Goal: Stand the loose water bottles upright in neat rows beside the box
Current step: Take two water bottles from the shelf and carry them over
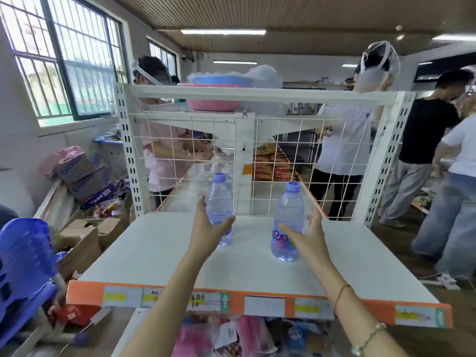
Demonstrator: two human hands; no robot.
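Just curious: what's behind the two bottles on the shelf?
A white wire grid stands behind both bottles. Through it show another shelf with orange packets and people. The left hand covers part of the left bottle.

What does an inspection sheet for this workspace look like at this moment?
Surface: white shelf with orange front edge, wire grid at the back.
Job's things: left bottle and right bottle upright, apart; no box seen on the shelf.
Clutter: cardboard boxes and packets on the floor at left.
Hands: left hand open at the left bottle; right hand open at the right bottle.
Cables: power strip on the floor at right.
Surroundings: people behind the shelf; basins on top.
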